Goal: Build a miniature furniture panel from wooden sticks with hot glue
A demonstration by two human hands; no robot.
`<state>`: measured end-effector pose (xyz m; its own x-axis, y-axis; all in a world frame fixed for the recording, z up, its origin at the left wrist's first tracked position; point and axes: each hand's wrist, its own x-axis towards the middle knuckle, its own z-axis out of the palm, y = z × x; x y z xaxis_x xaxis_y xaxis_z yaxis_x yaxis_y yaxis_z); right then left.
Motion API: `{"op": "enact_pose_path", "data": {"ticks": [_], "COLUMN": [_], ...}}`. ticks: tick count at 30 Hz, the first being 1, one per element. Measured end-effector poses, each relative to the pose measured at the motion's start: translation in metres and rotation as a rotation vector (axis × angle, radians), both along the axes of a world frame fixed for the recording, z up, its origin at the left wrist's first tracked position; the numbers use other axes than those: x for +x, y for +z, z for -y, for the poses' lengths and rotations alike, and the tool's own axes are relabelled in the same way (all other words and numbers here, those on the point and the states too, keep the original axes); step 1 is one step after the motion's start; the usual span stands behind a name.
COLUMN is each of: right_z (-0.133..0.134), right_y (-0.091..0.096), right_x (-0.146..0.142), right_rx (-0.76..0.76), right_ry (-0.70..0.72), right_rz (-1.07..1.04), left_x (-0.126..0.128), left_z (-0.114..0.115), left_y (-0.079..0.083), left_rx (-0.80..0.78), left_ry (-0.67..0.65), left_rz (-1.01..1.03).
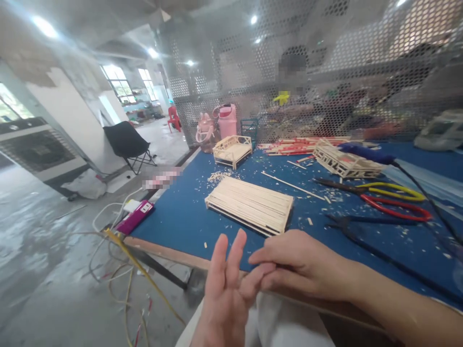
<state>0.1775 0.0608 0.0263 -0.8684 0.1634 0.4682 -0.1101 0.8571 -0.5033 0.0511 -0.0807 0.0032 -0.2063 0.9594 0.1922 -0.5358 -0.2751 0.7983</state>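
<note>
My left hand is raised in front of the table edge, palm up, with two fingers stretched upright and no object in it. My right hand reaches over from the right, its fingers and thumb closed around a finger of my left hand. Just beyond both hands lies a flat, low platform of thin wooden sticks. Farther back stands a small stick-built bed model with railings. A similar railed wooden model sits at the back right.
On the blue tabletop lie wood scraps, red-tipped sticks, a blue-handled corded tool, red-and-yellow-handled pliers and dark-handled pliers. A purple power strip hangs at the left edge. Perforated mesh rises behind, with a person beyond.
</note>
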Motion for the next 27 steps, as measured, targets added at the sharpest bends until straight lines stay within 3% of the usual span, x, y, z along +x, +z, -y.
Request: {"op": "enact_pose_path", "data": {"ticks": [5, 10, 12, 17, 23, 27], "right_z": [0.001, 0.000, -0.001, -0.006, -0.007, -0.006], "right_y": [0.006, 0.004, 0.002, 0.002, 0.003, 0.006], "right_x": [0.003, 0.004, 0.005, 0.008, 0.008, 0.008], "right_rx": [-0.157, 0.065, 0.078, -0.273, -0.323, -0.511], "right_ry": [0.015, -0.016, -0.016, 0.022, -0.061, -0.100], "right_rz": [0.163, 0.016, -0.046, 0.093, 0.068, 0.097], "left_x": [-0.006, -0.009, -0.012, -0.023, -0.024, -0.024], "left_z": [-0.004, -0.005, -0.004, 0.001, -0.004, -0.008], "left_y": [-0.001, 0.000, -0.001, 0.004, 0.012, 0.008], "left_rx": [-0.029, 0.007, 0.016, -0.018, -0.003, 0.034], "left_ry": [0.030, -0.034, -0.053, -0.160, -0.127, -0.131], "left_rz": [-0.074, -0.167, -0.271, -0.449, -0.471, -0.457]}}
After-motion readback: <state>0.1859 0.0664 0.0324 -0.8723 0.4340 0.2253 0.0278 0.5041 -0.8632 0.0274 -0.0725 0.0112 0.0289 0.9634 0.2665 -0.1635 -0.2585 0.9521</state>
